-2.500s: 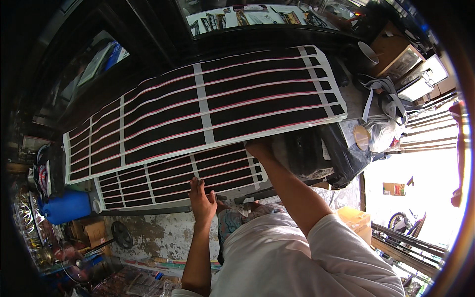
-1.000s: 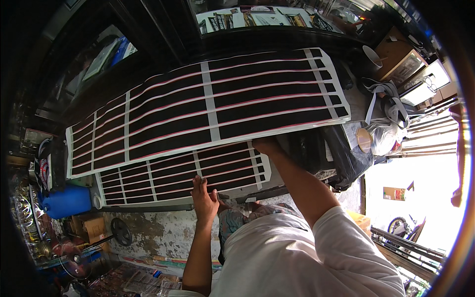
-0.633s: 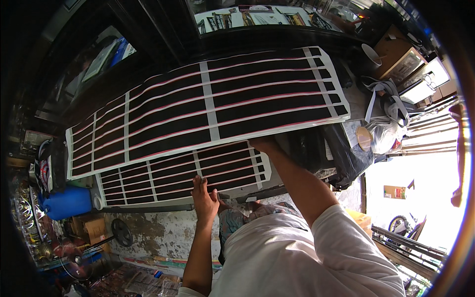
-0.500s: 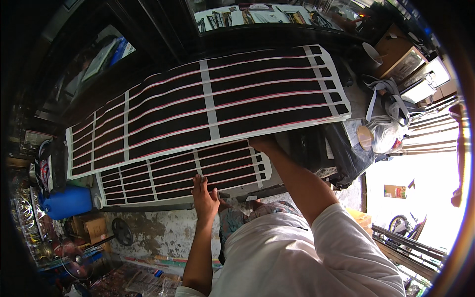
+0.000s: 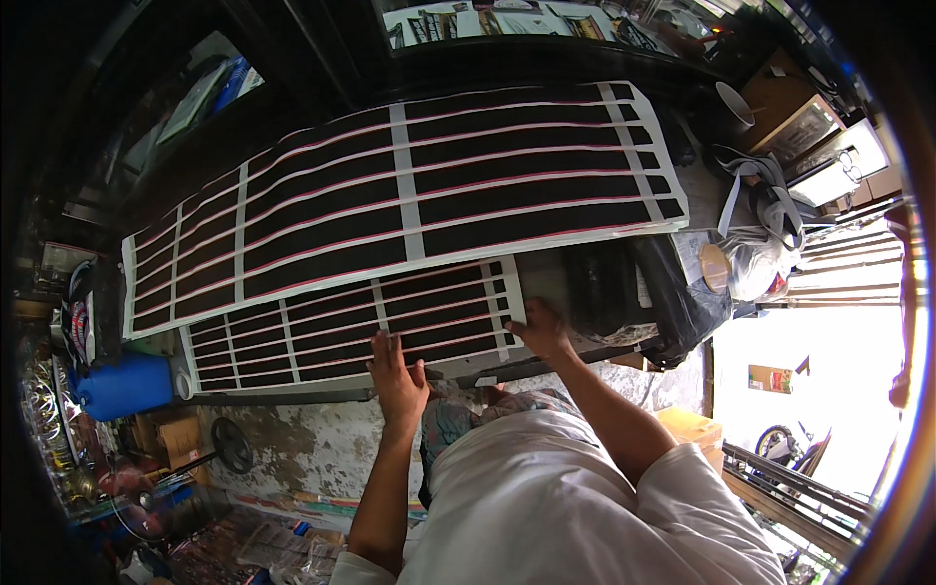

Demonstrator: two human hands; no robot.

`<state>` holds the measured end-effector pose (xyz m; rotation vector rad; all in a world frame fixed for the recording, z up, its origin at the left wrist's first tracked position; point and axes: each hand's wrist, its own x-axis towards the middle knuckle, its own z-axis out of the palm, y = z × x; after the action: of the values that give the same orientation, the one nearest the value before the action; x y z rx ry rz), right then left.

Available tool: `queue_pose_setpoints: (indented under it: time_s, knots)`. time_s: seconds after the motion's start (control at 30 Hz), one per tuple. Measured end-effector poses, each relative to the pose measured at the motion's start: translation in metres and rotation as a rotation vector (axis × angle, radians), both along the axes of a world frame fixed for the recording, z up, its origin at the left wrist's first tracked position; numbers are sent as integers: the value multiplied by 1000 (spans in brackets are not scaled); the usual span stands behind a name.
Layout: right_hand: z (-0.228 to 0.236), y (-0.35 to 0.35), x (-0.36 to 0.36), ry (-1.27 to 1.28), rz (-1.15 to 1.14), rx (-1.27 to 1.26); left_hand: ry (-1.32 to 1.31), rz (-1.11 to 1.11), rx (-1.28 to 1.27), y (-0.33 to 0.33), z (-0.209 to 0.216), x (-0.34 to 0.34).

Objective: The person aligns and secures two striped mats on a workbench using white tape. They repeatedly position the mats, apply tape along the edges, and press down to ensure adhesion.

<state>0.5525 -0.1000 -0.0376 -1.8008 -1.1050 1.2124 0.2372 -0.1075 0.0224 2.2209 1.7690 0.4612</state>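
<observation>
Two long black sheets with white and thin red stripes lie on a grey work table (image 5: 552,278). The larger upper stack of sheets (image 5: 507,161) lies farther away and covers the far part of the smaller striped sheet (image 5: 331,333). My left hand (image 5: 397,383) rests its stretched-out fingers on the near edge of the smaller sheet, thumb apart. At that sheet's right end is my right hand (image 5: 544,333), its thumb at the white border and the fingers spread away from it. Neither hand appears to grip anything.
A blue plastic container (image 5: 122,387) stands left of the table, beside a white roll (image 5: 184,384). Dark plastic-wrapped bundles (image 5: 673,292) lie to the right, with straps (image 5: 765,200) behind them. A glass-fronted cabinet (image 5: 507,27) borders the far side. A fan (image 5: 141,499) stands lower left.
My right hand has drawn back from beneath the edge of the upper stack to the right end of the smaller sheet. My left hand stays on the near edge. The view has shifted slightly.
</observation>
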Motion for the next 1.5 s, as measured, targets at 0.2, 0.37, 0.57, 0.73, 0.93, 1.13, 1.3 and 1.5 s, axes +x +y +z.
queue_pose_setpoints:
  time_s: [0.2,0.37,0.57,0.73,0.93,1.13,1.3,1.5]
  knots:
    - [33,-5,-24,-125,-78,-5,-6,-275,-66,-12,-6,37]
    - [29,-10,-25,-174,-126,38,76,-292,-59,-12,-13,47]
    - [50,-11,-27,-111,-129,39,20,-281,-58,-11,-20,43]
    - [51,-13,-26,-135,-106,72,-7,-302,-68,-10,-21,42]
    - [57,-9,-26,-137,-104,27,6,-302,-80,-10,-20,41]
    - [64,-1,-23,-143,-61,33,42,-286,-96,-7,-9,46]
    - [50,-5,-18,-92,-73,8,-32,-308,-23,10,6,75]
    - [38,-8,-14,-20,-104,72,-58,-473,-48,24,22,102]
